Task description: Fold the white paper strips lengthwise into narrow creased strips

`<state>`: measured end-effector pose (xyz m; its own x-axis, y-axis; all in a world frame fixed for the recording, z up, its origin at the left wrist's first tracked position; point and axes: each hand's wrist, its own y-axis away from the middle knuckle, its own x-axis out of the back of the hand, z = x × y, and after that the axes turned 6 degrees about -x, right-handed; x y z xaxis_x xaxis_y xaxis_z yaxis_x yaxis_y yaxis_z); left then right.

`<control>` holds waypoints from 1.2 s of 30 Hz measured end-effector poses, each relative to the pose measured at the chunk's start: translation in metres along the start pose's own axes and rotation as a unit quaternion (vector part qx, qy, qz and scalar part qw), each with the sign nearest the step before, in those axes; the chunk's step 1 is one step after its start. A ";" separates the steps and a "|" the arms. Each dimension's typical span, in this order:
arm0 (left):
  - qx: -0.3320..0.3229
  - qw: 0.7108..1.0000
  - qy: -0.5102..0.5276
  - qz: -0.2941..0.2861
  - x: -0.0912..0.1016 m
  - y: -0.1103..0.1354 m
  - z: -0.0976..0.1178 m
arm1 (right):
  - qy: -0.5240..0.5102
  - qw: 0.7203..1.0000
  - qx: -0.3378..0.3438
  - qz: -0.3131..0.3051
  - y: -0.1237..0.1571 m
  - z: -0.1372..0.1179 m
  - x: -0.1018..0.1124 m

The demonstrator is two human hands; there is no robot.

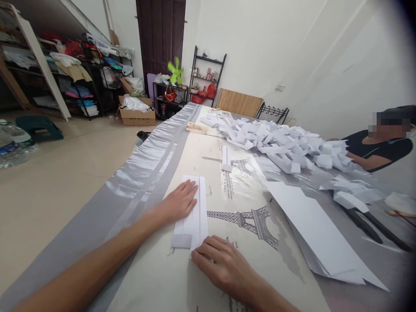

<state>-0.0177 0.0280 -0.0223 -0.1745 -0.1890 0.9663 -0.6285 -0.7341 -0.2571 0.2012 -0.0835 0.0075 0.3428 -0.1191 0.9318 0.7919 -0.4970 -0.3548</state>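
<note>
A long white paper strip (199,208), folded lengthwise, lies on the table in front of me. My left hand (179,201) lies flat on its left half, fingers stretched out and pressing it down. My right hand (221,262) rests at the strip's near end, with its fingertips on the lower right corner and the fingers bent and close together. Neither hand lifts anything. The near left corner of the strip is turned up into a small square flap (182,241).
A stack of white sheets (320,232) lies to the right. A big heap of folded paper pieces (279,143) fills the far right. A small folded strip (225,158) sits ahead. A seated person (380,147) is across the table. The tablecloth (247,216) shows Eiffel towers.
</note>
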 end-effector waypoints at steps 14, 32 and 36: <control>0.001 1.000 0.020 -0.002 -0.001 0.001 -0.002 | -0.236 0.950 -0.203 -0.024 -0.011 0.014 -0.008; -0.012 1.000 0.018 0.012 -0.004 0.000 -0.004 | -0.263 0.932 -0.246 -0.034 -0.023 0.023 -0.009; -0.008 1.000 0.016 0.008 -0.003 0.000 -0.003 | -0.186 0.961 -0.205 0.025 -0.019 0.020 -0.015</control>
<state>-0.0196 0.0306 -0.0251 -0.2095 -0.1792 0.9612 -0.6377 -0.7202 -0.2732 0.1913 -0.0549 -0.0011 0.5928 0.1255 0.7955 0.5295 -0.8050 -0.2675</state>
